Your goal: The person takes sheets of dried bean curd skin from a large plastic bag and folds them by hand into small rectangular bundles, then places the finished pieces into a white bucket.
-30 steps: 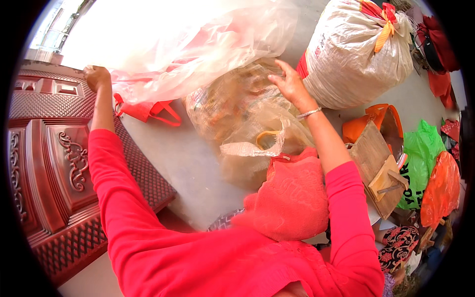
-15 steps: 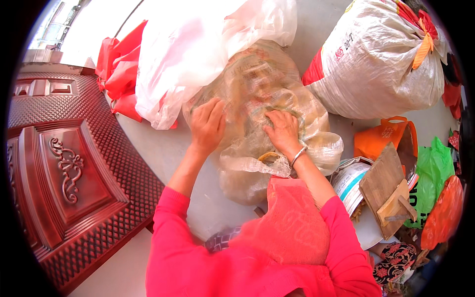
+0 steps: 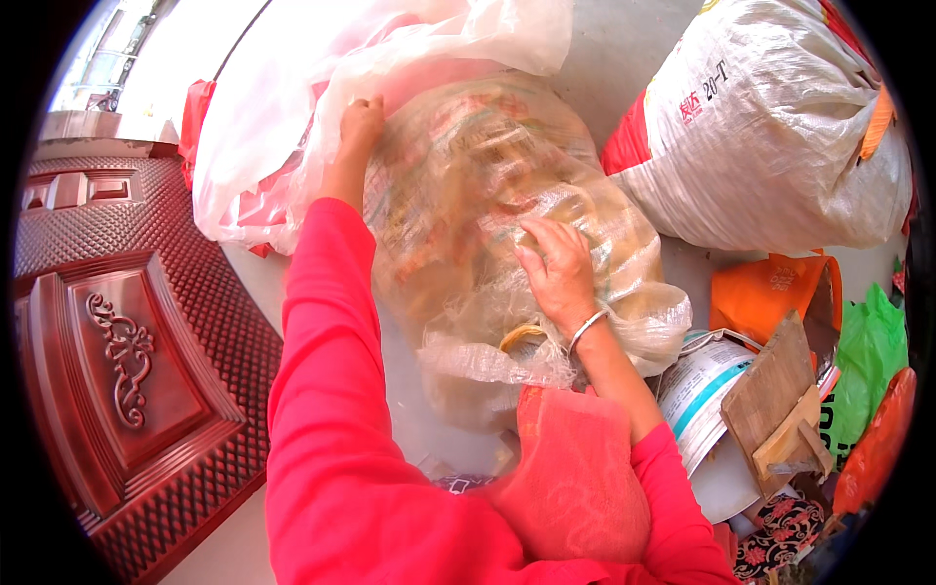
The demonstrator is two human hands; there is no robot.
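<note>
A large translucent woven sack [image 3: 458,205], bulging with yellowish-brown contents I cannot make out, lies in front of me. My right hand [image 3: 561,268] rests on the sack's near right part, fingers stretched out and thumb apart; a silver bangle circles that wrist. Stretched forward past the sack's left side, my left hand [image 3: 362,122] is closed on the edge of a thin whitish plastic bag [image 3: 292,146]. Red material shows through this bag. Close to my lap, a yellow ring-like thing [image 3: 520,336] sits at the sack's gathered near end.
A dark red embossed door panel [image 3: 146,361] lies at the left. Far right stands a full white woven sack [image 3: 770,136]. Below it are an orange bag [image 3: 765,297], a white bucket [image 3: 707,390], wooden boards [image 3: 775,390] and a green plastic bag [image 3: 868,341]. A red towel [image 3: 575,458] covers my lap.
My left hand has reached forward and left from above the sack to the whitish plastic bag, which has shifted left. My right hand stays on the sack. The view has shifted slightly.
</note>
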